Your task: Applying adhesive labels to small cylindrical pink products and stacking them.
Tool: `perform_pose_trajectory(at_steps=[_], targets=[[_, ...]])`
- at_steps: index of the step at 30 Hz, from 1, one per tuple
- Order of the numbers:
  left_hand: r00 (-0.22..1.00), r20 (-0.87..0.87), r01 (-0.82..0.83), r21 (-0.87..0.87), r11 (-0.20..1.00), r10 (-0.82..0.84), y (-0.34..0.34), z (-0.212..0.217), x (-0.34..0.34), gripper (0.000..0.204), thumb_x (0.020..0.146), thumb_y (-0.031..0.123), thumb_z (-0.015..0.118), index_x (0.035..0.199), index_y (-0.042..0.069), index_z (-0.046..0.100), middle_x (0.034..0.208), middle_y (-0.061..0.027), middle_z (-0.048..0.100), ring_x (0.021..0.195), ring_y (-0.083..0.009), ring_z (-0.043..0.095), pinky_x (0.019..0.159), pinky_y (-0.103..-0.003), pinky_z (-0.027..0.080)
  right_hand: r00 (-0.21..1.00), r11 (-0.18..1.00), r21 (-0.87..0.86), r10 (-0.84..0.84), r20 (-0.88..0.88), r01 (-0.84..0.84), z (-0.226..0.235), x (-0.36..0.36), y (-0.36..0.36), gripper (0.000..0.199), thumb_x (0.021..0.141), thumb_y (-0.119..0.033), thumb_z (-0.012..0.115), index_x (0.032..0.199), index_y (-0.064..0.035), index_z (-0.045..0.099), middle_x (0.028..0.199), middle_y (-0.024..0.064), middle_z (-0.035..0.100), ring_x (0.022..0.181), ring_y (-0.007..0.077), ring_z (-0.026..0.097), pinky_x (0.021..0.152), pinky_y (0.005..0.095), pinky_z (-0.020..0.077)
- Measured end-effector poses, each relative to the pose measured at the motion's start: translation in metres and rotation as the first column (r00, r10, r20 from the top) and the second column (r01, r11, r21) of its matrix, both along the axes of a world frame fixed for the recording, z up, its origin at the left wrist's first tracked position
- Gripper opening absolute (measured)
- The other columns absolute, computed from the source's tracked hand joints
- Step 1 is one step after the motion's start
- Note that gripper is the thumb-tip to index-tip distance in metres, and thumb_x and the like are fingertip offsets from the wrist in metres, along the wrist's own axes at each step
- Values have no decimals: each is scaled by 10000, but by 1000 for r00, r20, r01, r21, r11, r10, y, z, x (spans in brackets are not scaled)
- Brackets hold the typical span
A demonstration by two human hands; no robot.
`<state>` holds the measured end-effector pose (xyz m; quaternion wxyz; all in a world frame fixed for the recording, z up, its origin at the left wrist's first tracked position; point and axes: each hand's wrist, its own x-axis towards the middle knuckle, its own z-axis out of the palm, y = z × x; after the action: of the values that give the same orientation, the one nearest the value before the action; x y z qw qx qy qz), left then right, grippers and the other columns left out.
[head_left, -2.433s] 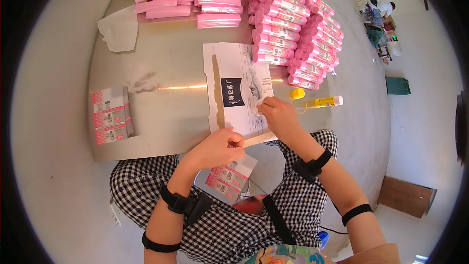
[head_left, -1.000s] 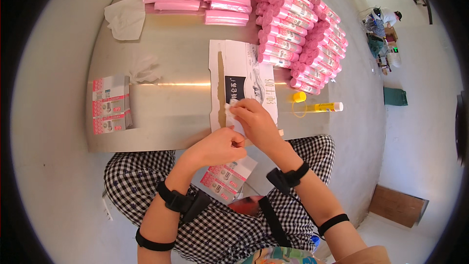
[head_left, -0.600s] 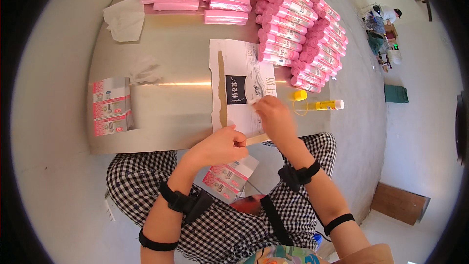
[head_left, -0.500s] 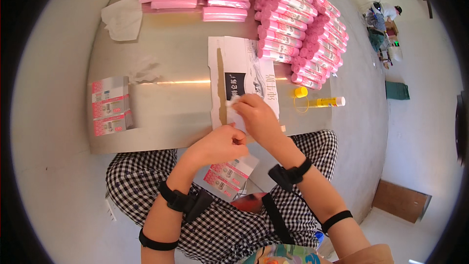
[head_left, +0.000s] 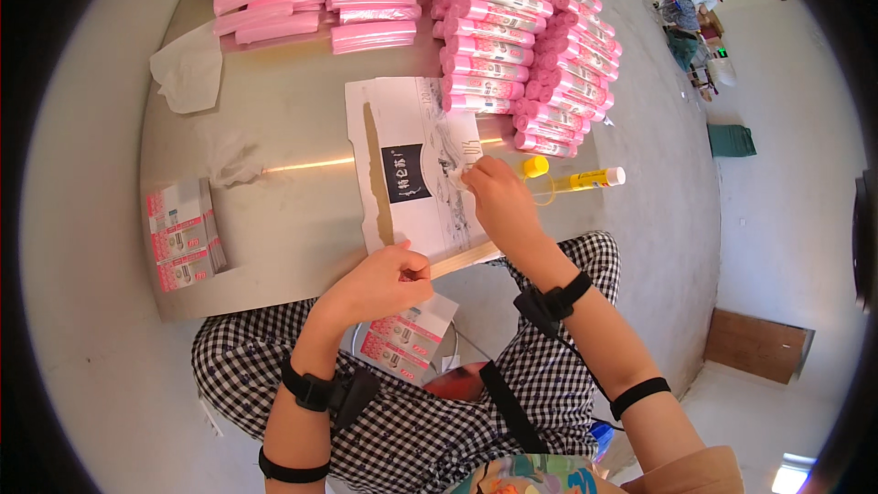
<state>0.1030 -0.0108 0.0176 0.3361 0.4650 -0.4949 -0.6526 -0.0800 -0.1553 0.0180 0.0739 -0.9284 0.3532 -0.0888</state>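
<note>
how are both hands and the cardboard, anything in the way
Left hand curled at near-left corner of cardboard. Right hand pinching white wad over its right side. Printed face up. Pink rolls crowd its far-right corner.

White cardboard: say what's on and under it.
Over the white cardboard, the right hand holds something white; the left hand is at its near edge. Metal tabletop shows beside it; whatever is directly underneath is covered.

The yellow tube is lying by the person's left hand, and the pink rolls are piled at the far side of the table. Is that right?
Not the hand: in the head view, the yellow tube lies by the right hand. The rest is right.
</note>
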Motion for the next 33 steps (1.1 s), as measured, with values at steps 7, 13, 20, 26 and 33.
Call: perform_pose_trajectory(at_steps=[7,13,20,26,33], targets=[[999,45,10,40,999,-12,4,5,-2,157,793,117,544,680,15,502,556,12,394,539,-105,389,1177,-345,188,1000,992,-125,-7,27,10,-5,7,-6,158,710,46,569,831,-32,634,877,99,564,902,278,575,724,378,515],[994,106,-28,-56,998,34,6,10,1,209,757,193,560,706,-10,568,597,-81,479,618,-163,469,644,-312,421,947,959,-98,-240,214,265,14,-7,-29,96,784,-37,618,865,-4,659,875,150,655,800,334,641,715,414,509],[995,-88,-56,-67,996,50,15,28,16,177,774,173,552,745,2,588,638,-26,477,648,-117,451,604,-274,382,821,858,480,-401,407,182,56,21,-16,142,798,-117,717,867,-5,665,738,90,688,688,162,660,644,283,500],[980,-182,-91,-75,993,76,27,18,36,151,770,148,555,750,2,585,692,5,518,675,-80,452,639,-247,376,926,968,239,-27,376,-69,43,140,6,113,843,-67,645,912,18,667,781,114,663,710,225,648,659,319,497],[932,-279,-254,-46,966,231,39,14,62,112,770,105,532,728,3,550,677,1,514,638,-87,455,867,-253,423,932,940,95,305,194,-327,2,223,3,307,742,61,532,1032,19,624,1036,160,571,1017,336,557,869,404,468]])
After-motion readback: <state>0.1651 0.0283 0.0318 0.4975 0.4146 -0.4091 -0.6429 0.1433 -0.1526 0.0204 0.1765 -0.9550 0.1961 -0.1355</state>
